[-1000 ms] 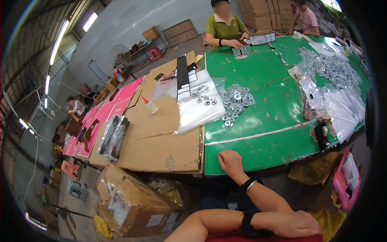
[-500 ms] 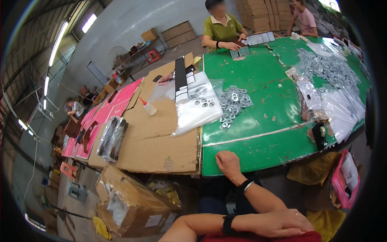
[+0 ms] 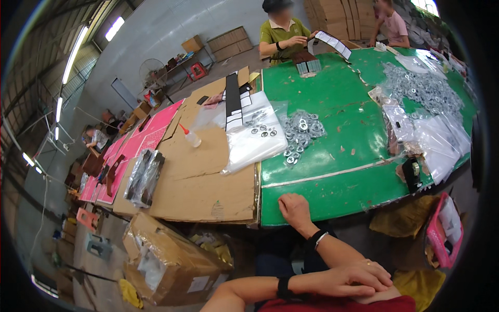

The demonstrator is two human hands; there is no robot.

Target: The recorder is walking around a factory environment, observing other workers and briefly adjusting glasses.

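My right hand [image 3: 295,210] rests on the near edge of the green tabletop [image 3: 322,190], its fingers curled into a loose fist with nothing seen in them. A dark band and a light bracelet circle that wrist. Across my right forearm lies my left hand [image 3: 358,278], its fingers laid over the arm near the elbow and slightly apart, holding no object. Beyond my right hand is a pile of metal rings [image 3: 301,132]. To its left, a stack of clear plastic bags [image 3: 254,151] carries several dark rings and a long black strip [image 3: 233,99].
Cardboard [image 3: 202,187] covers the table's left part, with a red-tipped bottle [image 3: 192,136] and a plastic-wrapped bundle [image 3: 143,179]. A carton [image 3: 171,265] stands below. More rings [image 3: 421,88] lie far right. Across the table, a person in green [image 3: 280,36] handles a white-and-black strip [image 3: 332,44].
My left hand has shifted a little on my right forearm, its fingers now further apart. The person opposite has lifted and bent the strip. My right hand stays put.
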